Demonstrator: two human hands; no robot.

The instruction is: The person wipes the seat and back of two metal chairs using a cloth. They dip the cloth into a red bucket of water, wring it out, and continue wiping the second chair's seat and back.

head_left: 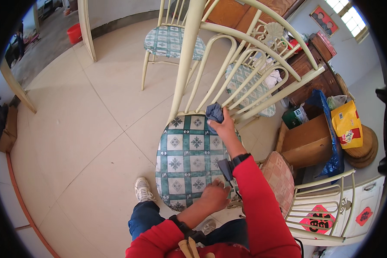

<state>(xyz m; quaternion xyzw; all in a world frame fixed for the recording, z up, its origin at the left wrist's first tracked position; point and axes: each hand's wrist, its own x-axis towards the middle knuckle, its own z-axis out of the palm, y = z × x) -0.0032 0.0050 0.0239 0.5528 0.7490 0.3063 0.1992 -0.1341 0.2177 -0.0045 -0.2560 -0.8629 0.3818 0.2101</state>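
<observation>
A cream metal chair (pixel 188 64) stands before me, its padded seat (pixel 175 163) covered in green-and-white checked fabric. My right hand (pixel 224 127) is closed around a crumpled blue-grey cloth (pixel 214 112), at the back of the seat where the thin backrest bars begin. The cloth touches that rear edge. Lower down, my left hand (pixel 215 195) rests at the near right part of the seat with its fingers curled in. Whatever those fingers hold, if anything, is hidden. Both wrists wear black straps, and a small dark device sits by the right one.
A similar checked chair (pixel 170 41) stands beyond; another seat (pixel 249 86) shows behind the backrest. On the right are a pink-seated chair (pixel 279 180), a wooden box (pixel 307 139), a yellow bag (pixel 347 124) and a white cabinet (pixel 365 202). My shoe (pixel 142 189) stands left of the seat.
</observation>
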